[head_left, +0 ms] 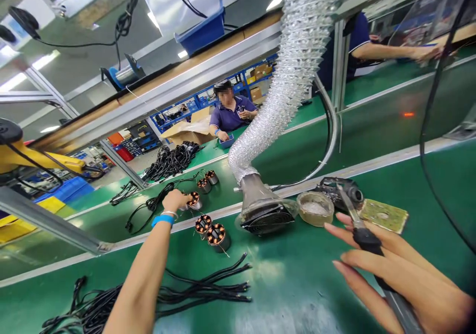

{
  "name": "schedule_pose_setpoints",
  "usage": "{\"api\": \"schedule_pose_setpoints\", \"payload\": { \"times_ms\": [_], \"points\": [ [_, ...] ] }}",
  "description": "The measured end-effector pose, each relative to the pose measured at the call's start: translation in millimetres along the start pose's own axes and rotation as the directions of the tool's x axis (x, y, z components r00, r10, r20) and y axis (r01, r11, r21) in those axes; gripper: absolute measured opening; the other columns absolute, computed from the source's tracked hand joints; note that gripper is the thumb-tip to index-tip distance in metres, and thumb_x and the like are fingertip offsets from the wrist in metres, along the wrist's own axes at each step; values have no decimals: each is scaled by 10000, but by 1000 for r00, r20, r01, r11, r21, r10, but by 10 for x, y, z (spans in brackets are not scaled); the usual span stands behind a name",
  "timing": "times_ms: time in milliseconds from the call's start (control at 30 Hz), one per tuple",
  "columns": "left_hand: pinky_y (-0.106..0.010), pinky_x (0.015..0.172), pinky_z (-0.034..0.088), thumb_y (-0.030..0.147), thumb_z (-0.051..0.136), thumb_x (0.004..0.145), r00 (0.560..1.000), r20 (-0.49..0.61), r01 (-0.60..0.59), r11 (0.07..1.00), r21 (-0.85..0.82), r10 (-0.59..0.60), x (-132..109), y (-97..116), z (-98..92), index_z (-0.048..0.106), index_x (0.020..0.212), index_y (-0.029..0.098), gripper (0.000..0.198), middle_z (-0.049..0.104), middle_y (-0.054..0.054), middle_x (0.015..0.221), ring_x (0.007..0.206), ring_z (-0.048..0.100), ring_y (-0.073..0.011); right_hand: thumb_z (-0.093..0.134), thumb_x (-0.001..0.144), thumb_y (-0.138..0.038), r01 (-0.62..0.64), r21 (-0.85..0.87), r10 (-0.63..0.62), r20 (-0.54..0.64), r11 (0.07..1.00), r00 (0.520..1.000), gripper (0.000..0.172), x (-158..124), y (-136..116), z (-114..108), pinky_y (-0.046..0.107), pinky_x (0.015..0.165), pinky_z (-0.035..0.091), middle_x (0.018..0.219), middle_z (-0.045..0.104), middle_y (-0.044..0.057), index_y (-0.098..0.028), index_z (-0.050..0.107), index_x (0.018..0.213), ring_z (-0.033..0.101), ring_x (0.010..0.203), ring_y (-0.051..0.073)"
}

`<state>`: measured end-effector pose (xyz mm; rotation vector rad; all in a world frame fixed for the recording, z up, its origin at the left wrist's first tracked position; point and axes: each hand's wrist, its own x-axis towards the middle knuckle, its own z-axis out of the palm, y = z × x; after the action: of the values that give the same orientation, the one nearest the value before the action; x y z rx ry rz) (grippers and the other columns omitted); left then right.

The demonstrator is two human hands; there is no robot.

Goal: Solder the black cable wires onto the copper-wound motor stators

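Observation:
My left hand (pixel 175 201), with a blue band at the wrist, reaches across the metal rail. Its fingers close on the edge of a motor stator (pixel 195 202) with copper windings. Just behind that one stand two more stators (pixel 204 185). Nearer to me, a pair of stators (pixel 216 234) sits on the green bench, with thin wire ends sticking out. A soldering iron (pixel 366 237) rests between the fingers of my right hand (pixel 405 269), its tip pointing up and away. Beyond that hand are a round dish of pale material (pixel 316 208) and a flat yellowish sponge-like pad (pixel 385 215).
A fume extractor hood (pixel 262 205) on a silver flexible duct (pixel 286 66) hangs mid-bench. Black cables (pixel 201 292) lie at front left, with more cable bundles (pixel 173 160) behind. A person (pixel 232 108) sits opposite; another's arm (pixel 394 52) shows at upper right.

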<state>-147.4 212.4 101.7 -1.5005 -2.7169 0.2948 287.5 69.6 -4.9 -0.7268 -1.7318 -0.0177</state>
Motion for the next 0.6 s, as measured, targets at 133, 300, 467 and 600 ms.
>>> {"api": "schedule_pose_setpoints", "payload": {
  "times_ms": [133, 300, 467, 600],
  "points": [
    [-340, 685, 483, 535, 602, 811, 986, -126, -99, 991, 86, 109, -563, -272, -293, 690, 763, 173, 376, 724, -150, 927, 933, 676, -336, 659, 813, -131, 48, -73, -45, 48, 996, 998, 244, 90, -195, -69, 460, 985, 545, 1189, 684, 61, -264, 615, 1013, 635, 1152, 285],
    [-272, 562, 377, 501, 636, 726, 909, -67, -410, 911, 42, 412, -1556, -224, -254, 662, 627, 270, 252, 707, -17, 672, 684, 665, -228, 645, 814, -92, 32, 11, -33, 42, 999, 999, 296, 193, -413, -53, 492, 954, 558, 1208, 677, 81, -268, 584, 1045, 642, 1146, 293],
    [-282, 523, 335, 451, 682, 659, 678, 63, -728, 681, -84, 732, -2279, 405, 307, 670, 608, 255, 203, 690, -35, 614, 608, 647, -221, 620, 836, -94, -17, 36, 13, 95, 999, 995, 264, 103, -499, -59, 451, 950, 559, 1209, 679, 113, -237, 545, 1045, 658, 1124, 279],
    [-301, 522, 323, 472, 665, 676, 665, 41, -742, 665, -82, 746, -2486, 898, 613, 690, 656, 216, 258, 710, -104, 671, 647, 671, -276, 627, 840, -197, -115, 42, 100, 265, 992, 959, 255, -207, -544, -81, 369, 866, 593, 1171, 691, 134, -222, 501, 1061, 698, 1042, 251]
  ]
}}
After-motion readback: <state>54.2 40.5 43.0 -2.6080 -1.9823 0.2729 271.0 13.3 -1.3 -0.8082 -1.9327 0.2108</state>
